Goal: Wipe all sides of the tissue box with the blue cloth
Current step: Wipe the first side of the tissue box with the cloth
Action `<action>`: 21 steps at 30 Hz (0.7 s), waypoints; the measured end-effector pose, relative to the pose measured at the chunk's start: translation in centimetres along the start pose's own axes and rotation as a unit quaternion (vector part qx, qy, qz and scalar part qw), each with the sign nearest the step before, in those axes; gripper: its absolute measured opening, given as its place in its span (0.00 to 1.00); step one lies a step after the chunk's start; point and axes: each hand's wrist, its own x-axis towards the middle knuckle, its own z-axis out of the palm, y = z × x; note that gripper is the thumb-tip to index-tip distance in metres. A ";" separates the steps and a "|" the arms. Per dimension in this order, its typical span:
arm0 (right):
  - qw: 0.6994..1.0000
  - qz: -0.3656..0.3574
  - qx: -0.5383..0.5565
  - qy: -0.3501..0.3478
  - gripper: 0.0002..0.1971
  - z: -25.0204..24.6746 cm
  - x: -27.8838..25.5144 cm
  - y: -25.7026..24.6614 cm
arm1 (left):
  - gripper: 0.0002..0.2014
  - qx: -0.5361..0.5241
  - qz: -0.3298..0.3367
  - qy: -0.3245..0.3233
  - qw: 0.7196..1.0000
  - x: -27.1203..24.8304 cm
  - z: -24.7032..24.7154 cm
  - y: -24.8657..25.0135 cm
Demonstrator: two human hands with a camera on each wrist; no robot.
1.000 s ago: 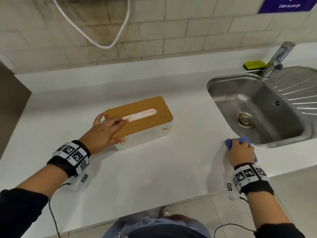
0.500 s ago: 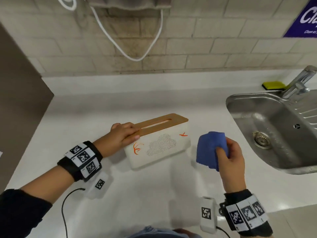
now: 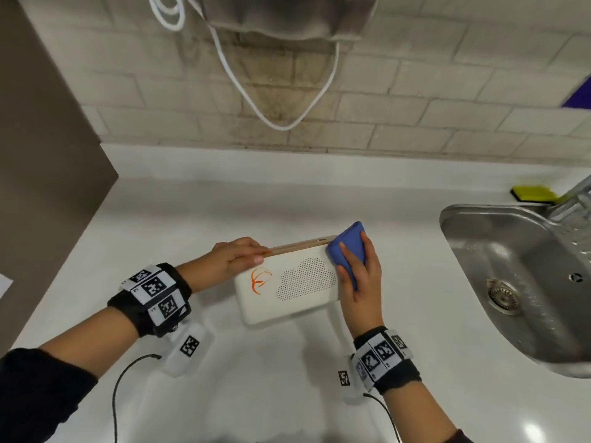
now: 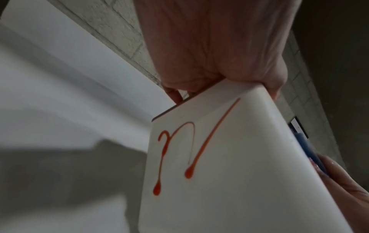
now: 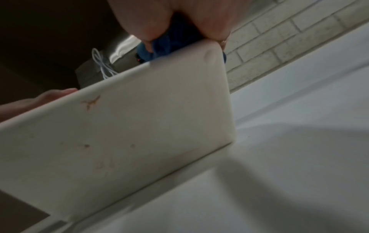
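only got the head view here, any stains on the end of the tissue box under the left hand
Observer: Yes. The left wrist view shows orange streaks dripping down that end of the tissue box, where the left hand grips the top.
Operator: and the face turned away from me
Observer: The right wrist view shows faint brownish marks on a broad face.
Operator: cloth actually on the box
Observer: The blue cloth is pressed against the box's upper edge by the right hand.

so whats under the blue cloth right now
The blue cloth covers the right end of the tissue box, held there by the right hand. That end's surface, and any stains there, are covered.
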 end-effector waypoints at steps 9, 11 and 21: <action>0.992 -0.036 -0.115 -0.040 0.20 -3.6 -2.8 1.7 | 0.23 0.001 0.010 0.008 1.000 -0.3 0.3 0.1; 0.986 -0.044 -0.141 -0.073 0.19 -5.1 -3.7 1.6 | 0.23 -0.006 0.008 0.005 1.000 -0.6 0.4 0.3; 0.988 -0.048 -0.081 -0.120 0.15 -7.8 -3.4 -6.6 | 0.28 0.042 -0.029 0.041 0.998 -1.4 0.6 0.8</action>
